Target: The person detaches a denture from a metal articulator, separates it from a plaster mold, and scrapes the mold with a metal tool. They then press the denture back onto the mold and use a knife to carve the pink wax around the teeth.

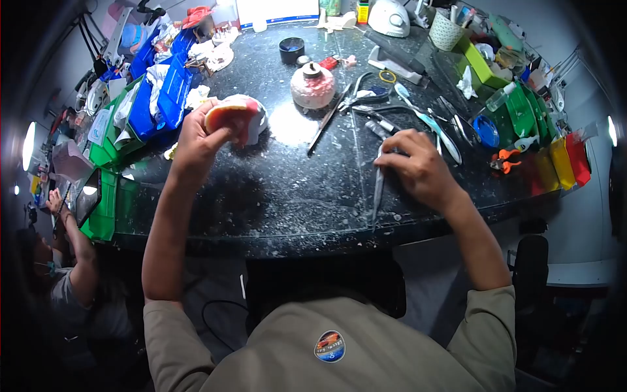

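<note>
My left hand (pixel 196 138) is raised over the left part of the dark bench, fingers closed round a dental model (pixel 250 130) of white plaster with pink-red wax on it. Low over the bench on the right, my right hand (pixel 421 166) pinches a slim metal hand tool (pixel 377 189), its lower end pointing toward the front edge. Its exact kind cannot be made out. Between the hands, farther back, stands a round spirit lamp (pixel 312 88) smeared with pink wax. A thin dark-tipped instrument (pixel 330 121) lies just right of the lamp.
Pliers (pixel 366 98), a toothbrush (pixel 428 121) and orange-handled cutters (pixel 504 161) lie on the right. A black round pot (pixel 291 49) stands behind the lamp. Blue bins (pixel 171 98) line the left; a green bin (pixel 480 62) stands back right. Another person (pixel 72 261) sits far left.
</note>
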Demonstrator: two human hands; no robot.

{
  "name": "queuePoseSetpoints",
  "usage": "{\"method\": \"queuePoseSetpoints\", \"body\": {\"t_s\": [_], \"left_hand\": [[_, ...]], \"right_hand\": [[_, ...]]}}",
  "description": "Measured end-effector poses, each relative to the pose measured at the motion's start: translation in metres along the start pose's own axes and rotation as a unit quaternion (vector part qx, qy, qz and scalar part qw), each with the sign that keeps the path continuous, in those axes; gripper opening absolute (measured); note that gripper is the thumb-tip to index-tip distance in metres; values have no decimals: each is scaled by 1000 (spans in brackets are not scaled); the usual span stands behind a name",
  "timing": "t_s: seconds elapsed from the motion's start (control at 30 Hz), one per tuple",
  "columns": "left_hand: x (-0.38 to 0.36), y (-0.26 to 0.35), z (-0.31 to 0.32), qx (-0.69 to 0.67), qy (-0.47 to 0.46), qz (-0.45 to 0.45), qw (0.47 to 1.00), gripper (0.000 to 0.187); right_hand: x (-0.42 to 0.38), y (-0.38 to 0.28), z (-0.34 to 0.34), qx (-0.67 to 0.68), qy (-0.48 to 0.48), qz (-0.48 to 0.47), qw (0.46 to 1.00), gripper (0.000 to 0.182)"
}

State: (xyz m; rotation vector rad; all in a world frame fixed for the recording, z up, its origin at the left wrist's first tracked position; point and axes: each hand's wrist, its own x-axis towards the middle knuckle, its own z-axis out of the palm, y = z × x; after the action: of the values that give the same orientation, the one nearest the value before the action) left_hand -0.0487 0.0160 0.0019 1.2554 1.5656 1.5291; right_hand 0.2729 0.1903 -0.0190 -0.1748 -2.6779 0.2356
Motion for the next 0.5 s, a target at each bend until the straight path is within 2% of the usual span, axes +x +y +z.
{"method": "queuePoseSetpoints", "body": {"t_s": [0.13, 0.17, 0.23, 0.3, 0.4, 0.43, 0.5], "left_hand": [[5, 32, 20, -59, -34, -37, 997, 32], [7, 34, 24, -70, -34, -48, 996, 32], [14, 37, 32, -91, -39, -68, 993, 32], [21, 30, 35, -120, -51, -76, 988, 33], [22, 21, 38, -155, -25, -101, 982, 32], [21, 17, 37, -172, -14, -113, 979, 34], [20, 3, 29, -205, -3, -122, 971, 36]], "right_hand": [[-1, 30, -6, -26, 49, 46, 997, 18], [12, 29, -3, -21, 64, 33, 997, 23], [41, 25, 16, -9, 120, -55, 991, 26], [69, 13, 33, 27, 87, -94, 991, 25], [93, 20, 57, -87, -7, -160, 983, 16], [101, 23, 59, -97, -8, -202, 974, 14], [104, 23, 54, -111, -82, -180, 974, 25]]}}
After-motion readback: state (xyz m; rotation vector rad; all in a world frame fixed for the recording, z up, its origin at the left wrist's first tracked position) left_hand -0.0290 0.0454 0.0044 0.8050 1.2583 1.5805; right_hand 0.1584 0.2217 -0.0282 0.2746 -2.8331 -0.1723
